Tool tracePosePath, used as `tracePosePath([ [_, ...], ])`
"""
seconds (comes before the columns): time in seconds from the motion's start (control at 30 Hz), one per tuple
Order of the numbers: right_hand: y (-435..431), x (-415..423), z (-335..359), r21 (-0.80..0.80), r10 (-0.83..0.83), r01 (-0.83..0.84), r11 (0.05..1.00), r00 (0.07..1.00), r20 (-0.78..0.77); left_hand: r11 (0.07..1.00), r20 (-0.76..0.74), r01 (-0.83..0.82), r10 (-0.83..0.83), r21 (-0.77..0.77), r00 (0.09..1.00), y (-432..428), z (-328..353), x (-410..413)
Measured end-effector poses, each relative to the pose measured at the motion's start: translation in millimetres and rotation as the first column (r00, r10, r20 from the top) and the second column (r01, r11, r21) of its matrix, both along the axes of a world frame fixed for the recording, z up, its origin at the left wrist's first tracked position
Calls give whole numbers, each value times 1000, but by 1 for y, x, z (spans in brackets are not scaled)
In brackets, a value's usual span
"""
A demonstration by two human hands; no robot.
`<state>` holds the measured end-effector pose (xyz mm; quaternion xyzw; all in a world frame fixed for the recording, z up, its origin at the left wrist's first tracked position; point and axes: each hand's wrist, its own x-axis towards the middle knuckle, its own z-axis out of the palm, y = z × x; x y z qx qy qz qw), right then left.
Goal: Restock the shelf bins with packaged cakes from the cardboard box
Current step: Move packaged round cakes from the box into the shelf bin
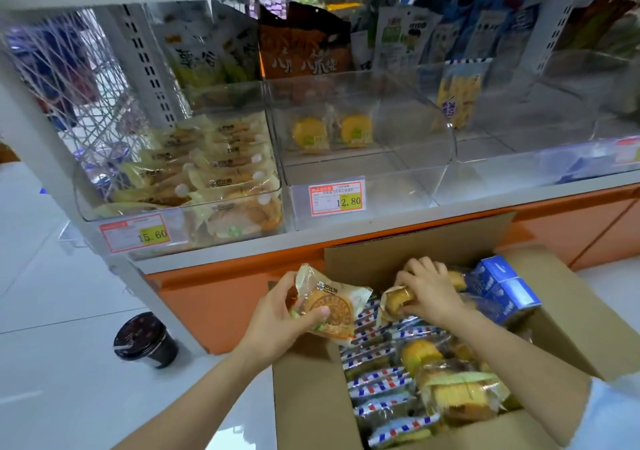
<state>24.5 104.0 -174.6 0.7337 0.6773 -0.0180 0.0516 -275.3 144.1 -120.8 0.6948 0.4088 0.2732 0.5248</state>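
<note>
Gripping with left hand (pixel 277 325) one round brown cake (pixel 334 307), pale wrapper, over left edge of cardboard box (pixel 304 397); clamping with right hand (pixel 429 293) one yellow cake (pixel 394 301) inside.

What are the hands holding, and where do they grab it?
The left hand holds a wrapped round cake by its left edge, thumb on the front. The right hand grips a second wrapped cake by its right end, in the cardboard box.

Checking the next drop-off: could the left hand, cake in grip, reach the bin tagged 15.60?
Probably yes: the left hand holds its packaged cake just below that bin, nothing stands between, though the bin looks nearly full.
</note>
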Motion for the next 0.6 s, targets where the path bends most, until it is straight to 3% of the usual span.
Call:
tracePosePath([
  [0.13,-13,-13,35,70,38,-16,997,945,-324,997,141,-57,49,54,989,-2,20,-19],
  [0.23,-21,-33,87,140,109,-23,990,760,-640,976,231,-170,135,137,964,1,48,-40],
  [0.3,-24,-53,126,187,163,-27,982,626,-763,947,295,-251,186,200,937,4,71,-60],
  [0.43,-13,-102,202,299,280,-30,954,453,-847,883,444,-403,270,239,854,13,113,-105],
  [0.6,43,-173,271,486,448,-21,874,428,-785,809,489,-512,336,288,805,35,143,-160],
])
